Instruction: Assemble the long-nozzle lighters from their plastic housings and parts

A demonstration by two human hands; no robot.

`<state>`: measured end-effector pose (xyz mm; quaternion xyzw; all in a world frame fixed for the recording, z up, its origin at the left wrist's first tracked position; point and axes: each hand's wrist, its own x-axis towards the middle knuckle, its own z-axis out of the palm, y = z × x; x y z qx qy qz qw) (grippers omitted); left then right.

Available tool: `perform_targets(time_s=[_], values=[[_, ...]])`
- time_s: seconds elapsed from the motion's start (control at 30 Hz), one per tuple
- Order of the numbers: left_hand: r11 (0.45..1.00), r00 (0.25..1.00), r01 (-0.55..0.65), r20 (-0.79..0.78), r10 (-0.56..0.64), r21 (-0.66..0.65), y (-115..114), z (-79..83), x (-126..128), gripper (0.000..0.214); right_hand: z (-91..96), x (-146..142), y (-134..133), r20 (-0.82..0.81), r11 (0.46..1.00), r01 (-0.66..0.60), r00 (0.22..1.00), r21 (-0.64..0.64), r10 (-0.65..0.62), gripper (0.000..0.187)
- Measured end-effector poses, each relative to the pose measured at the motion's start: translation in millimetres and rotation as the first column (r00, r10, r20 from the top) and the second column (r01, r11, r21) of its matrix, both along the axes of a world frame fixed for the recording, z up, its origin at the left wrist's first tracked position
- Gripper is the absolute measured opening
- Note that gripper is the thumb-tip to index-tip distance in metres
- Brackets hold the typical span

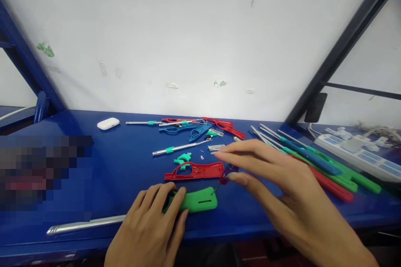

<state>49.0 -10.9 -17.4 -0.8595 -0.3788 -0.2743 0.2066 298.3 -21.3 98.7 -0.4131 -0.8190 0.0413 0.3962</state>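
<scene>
My left hand point(153, 221) is closed over a green long-nosed lighter point(202, 200), pressing it against the table near the front edge. The lighter's silver tube point(86, 224) sticks out to the left, and its trigger area is mostly covered by my fingers. My right hand point(282, 187) has its thumb and fingers around the blue and red handle of a small screwdriver point(230, 171). The screwdriver's thin shaft slants down to the lighter's right end. Just behind lies an open red lighter half-shell point(209, 170), with green plastic parts point(183, 160) beyond it.
Silver lighter tubes point(178, 148), red shells point(224, 125), blue shells point(200, 131) and small metal parts point(216, 147) lie farther back. Several whole lighters point(332, 179) lie at right, beside a power strip point(360, 154). A white case point(108, 123) sits back left. A blurred patch hides the left side.
</scene>
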Motion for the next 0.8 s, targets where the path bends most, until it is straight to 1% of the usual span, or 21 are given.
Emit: perform_targets(time_s=[0.07,0.1,0.2,0.27,0.33,0.5,0.63,0.67,0.73,0.8], values=[[1.000,1.000,0.000,-0.009,0.000,-0.016,0.0,-0.2,-0.1,0.034,-1.0,1.0,0.8,-0.025,0.997,-0.053,0.998,-0.053,0.052,0.034],[1.000,1.000,0.000,-0.008,-0.001,-0.016,0.0,0.1,0.2,0.034,-1.6,0.7,1.5,-0.047,0.997,-0.048,0.998,-0.054,0.045,0.032],[1.000,1.000,0.005,0.009,-0.005,-0.004,0.3,2.1,2.1,0.034,-2.6,-2.1,2.9,-0.063,0.998,0.055,0.997,0.009,-0.054,0.021],[1.000,1.000,0.015,0.028,-0.015,0.002,0.3,3.7,3.7,0.033,-2.0,-3.0,2.2,-0.040,0.992,0.116,0.993,0.054,-0.114,0.019],[1.000,0.999,0.022,0.038,-0.022,0.000,0.1,4.6,4.7,0.032,-0.8,-1.9,0.8,-0.027,0.987,0.151,0.988,0.061,-0.149,0.017],[1.000,1.000,0.010,0.025,-0.010,-0.017,-1.4,2.8,3.2,0.031,-0.9,3.5,1.9,-0.039,0.984,0.177,0.983,-0.023,-0.177,0.012],[1.000,1.000,0.010,0.011,-0.010,-0.010,-0.5,1.1,0.5,0.033,2.2,10.4,0.6,-0.038,0.981,0.187,0.981,-0.061,-0.189,0.006],[1.000,1.000,0.010,0.008,-0.010,-0.006,0.0,1.0,0.3,0.033,4.5,14.7,-1.5,-0.044,0.976,0.211,0.976,-0.060,-0.214,0.007],[1.000,1.000,0.013,0.013,-0.013,0.005,0.9,1.0,0.5,0.033,10.1,27.2,-6.8,-0.073,0.947,0.320,0.944,-0.025,-0.321,0.021],[1.000,1.000,0.012,0.027,-0.012,0.016,1.0,1.2,1.3,0.032,15.1,44.1,-10.6,-0.099,0.880,0.474,0.877,0.017,-0.470,0.034]])
